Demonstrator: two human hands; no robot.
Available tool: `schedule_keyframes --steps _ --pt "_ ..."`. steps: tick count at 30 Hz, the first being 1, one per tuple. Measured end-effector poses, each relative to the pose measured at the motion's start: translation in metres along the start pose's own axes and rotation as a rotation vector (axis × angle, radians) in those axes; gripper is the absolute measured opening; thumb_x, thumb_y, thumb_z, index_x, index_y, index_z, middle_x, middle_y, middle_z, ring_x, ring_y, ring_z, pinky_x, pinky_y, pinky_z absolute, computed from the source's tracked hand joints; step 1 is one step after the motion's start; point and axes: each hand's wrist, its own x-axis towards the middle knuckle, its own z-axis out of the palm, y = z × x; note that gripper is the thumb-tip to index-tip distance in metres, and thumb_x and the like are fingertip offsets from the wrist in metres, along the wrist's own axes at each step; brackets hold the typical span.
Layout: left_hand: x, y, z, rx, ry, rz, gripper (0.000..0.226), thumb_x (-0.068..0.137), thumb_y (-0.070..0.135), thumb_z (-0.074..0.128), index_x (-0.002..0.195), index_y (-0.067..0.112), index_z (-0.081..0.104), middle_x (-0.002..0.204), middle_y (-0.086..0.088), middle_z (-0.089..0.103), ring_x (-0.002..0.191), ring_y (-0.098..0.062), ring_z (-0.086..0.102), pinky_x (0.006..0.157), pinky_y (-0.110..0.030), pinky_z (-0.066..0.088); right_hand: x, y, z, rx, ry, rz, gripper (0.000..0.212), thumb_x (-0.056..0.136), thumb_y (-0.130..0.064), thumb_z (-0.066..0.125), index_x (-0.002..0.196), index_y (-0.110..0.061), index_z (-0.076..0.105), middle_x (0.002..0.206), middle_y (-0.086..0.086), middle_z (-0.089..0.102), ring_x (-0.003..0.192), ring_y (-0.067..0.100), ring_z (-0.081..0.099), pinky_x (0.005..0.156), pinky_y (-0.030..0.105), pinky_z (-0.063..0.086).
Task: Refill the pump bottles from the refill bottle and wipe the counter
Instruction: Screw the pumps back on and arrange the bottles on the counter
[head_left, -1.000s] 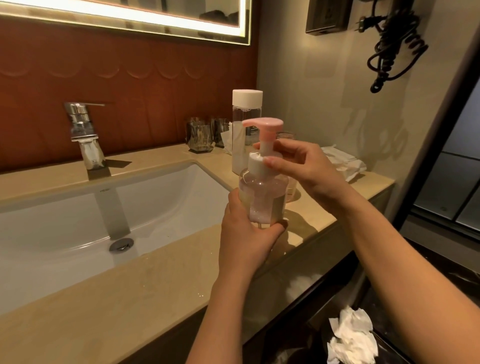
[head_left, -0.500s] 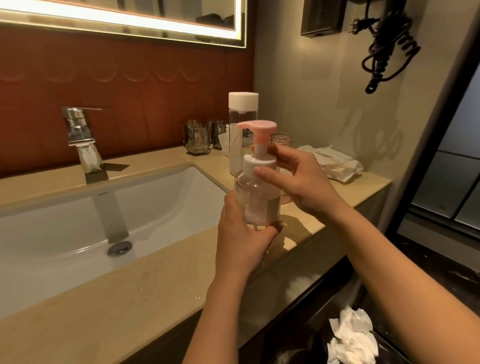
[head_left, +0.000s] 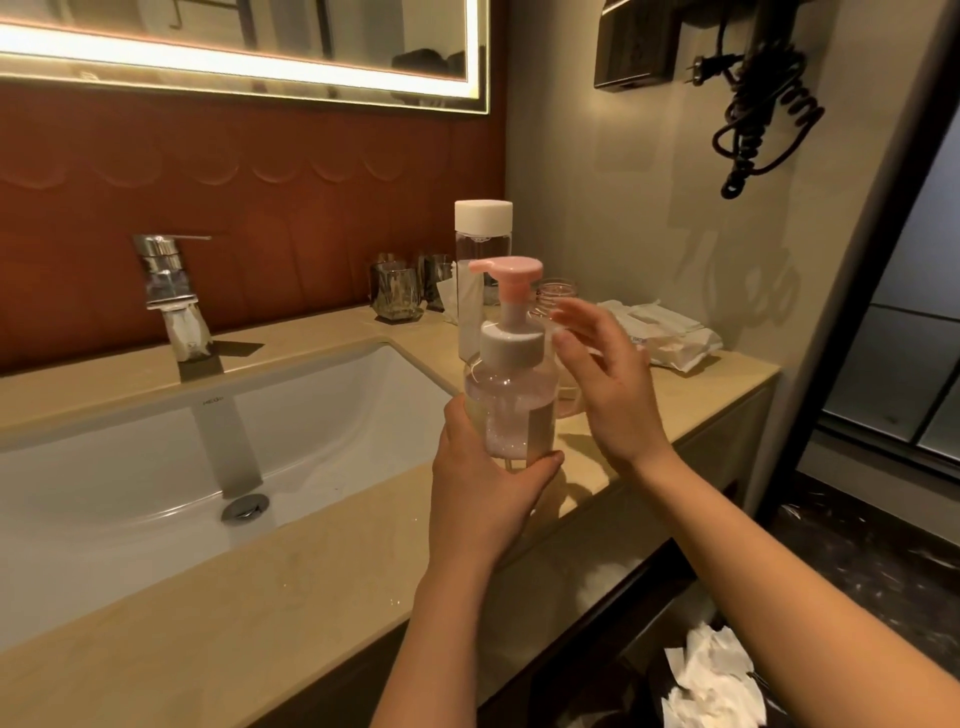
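— From the head view, what's the left hand (head_left: 480, 499) doing?

— It's wrapped round the lower body of the pump bottle (head_left: 511, 395), thumb on the near side, fingers (head_left: 540, 462) curling under the far edge. The bottle stands upright, long axis vertical, pink pump head at the top, held up over the front edge of the counter (head_left: 270, 587).

— And the right hand (head_left: 610, 395)?

— Open, fingers spread, holding nothing. It sits just to the right of the bottle's white collar, fingertips (head_left: 563, 340) beside it but, as far as I can tell, not touching.

— So what matters next?

— I'd say the collar lies directly left of those right fingertips, level with them, so that hand is the nearer one for any twist on the cap. The refill bottle (head_left: 480, 270), with its white cap on, stands beyond the fingers, behind the pump bottle, with a second clear bottle (head_left: 556, 296) open-necked just to its right. A wipes pack (head_left: 670, 335) lies farther right of the hand.
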Motion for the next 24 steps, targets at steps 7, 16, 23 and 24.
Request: schedule_keyframes --steps 7,16,23,24 --pt "0.0 0.005 0.0 -0.007 0.007 -0.029 0.09 0.063 0.046 0.082 0.133 0.032 0.027 0.132 0.011 0.045 0.116 -0.009 0.044 0.087 -0.02 0.038 0.029 0.05 -0.008 -0.174 0.063 0.334 0.095 0.074 -0.025 0.078 0.147 -0.02 0.017 0.152 0.007 0.026 0.136 0.024 0.029 0.108 0.044 0.033" --pt "-0.007 0.014 -0.005 -0.099 0.111 -0.063 0.114 0.052 0.059 0.075 0.145 0.038 0.013 0.152 0.01 0.024 0.137 -0.014 0.029 0.11 -0.039 0.032 0.05 0.066 0.011 -0.17 0.004 0.368 0.099 0.07 -0.031 0.081 0.145 -0.025 0.017 0.151 0.008 0.029 0.136 0.028 0.031 0.106 0.042 0.034" --pt "-0.051 0.028 0.005 -0.265 0.207 -0.054 0.096 0.057 0.071 0.053 0.14 0.052 0.009 0.149 0.031 0.009 0.136 0.008 0.011 0.112 -0.026 0.016 0.04 0.067 -0.001 -0.209 0.0 0.308 0.095 0.066 -0.042 0.082 0.141 -0.028 0.026 0.145 0.003 0.04 0.129 0.025 0.041 0.099 0.044 0.044" --pt "-0.057 0.033 0.011 -0.306 0.178 -0.073 0.096 0.057 0.072 0.051 0.139 0.055 0.006 0.15 0.033 0.003 0.138 0.008 0.007 0.112 -0.024 0.016 0.038 0.066 -0.003 -0.213 -0.005 0.297 0.095 0.067 -0.041 0.082 0.141 -0.028 0.025 0.144 0.003 0.041 0.128 0.025 0.043 0.098 0.041 0.045"
